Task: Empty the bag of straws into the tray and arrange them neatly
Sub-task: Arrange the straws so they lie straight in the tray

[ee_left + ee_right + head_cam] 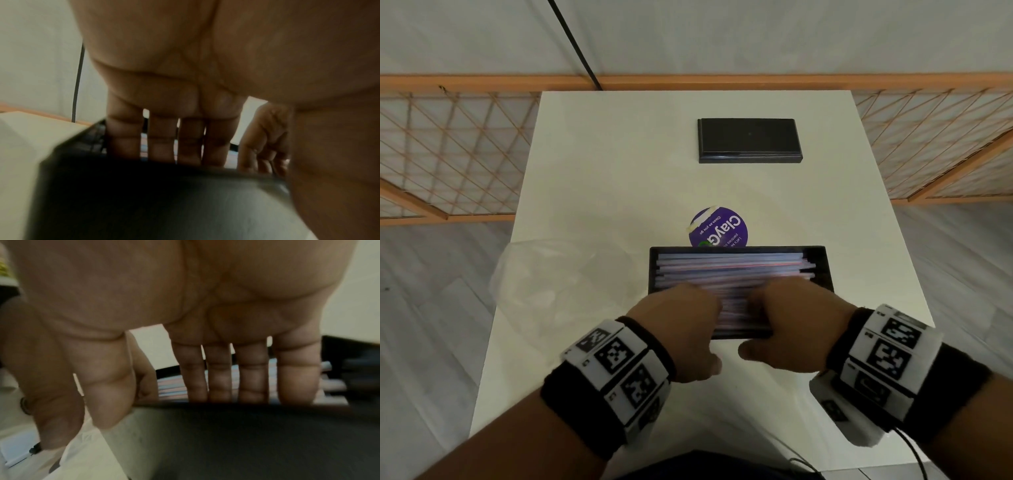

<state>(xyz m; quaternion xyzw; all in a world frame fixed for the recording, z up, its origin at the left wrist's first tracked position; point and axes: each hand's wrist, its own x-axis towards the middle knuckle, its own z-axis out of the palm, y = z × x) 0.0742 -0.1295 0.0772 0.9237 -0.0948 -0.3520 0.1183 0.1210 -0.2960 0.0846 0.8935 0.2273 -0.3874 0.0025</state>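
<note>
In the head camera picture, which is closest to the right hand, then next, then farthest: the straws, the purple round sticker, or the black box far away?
1. Pale striped plastic straws: under the right hand, in the near black tray.
2. Purple round sticker: just beyond the tray's far edge.
3. Black rectangular box: farthest, near the table's far end.

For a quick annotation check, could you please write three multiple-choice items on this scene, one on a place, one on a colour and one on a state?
1. Where does the empty plastic bag lie?
A. left of the tray
B. inside the tray
C. on the black lid

2. What colour is the round sticker behind the tray?
A. green
B. purple
C. orange

3. How are the straws now?
A. still bagged
B. scattered on the table
C. lying lengthwise in the tray

Answers:
1 A, the bag lies crumpled on the table beside the tray's left end.
2 B, its face is purple with white lettering.
3 C, they fill the tray under the left hand and right hand.
</note>
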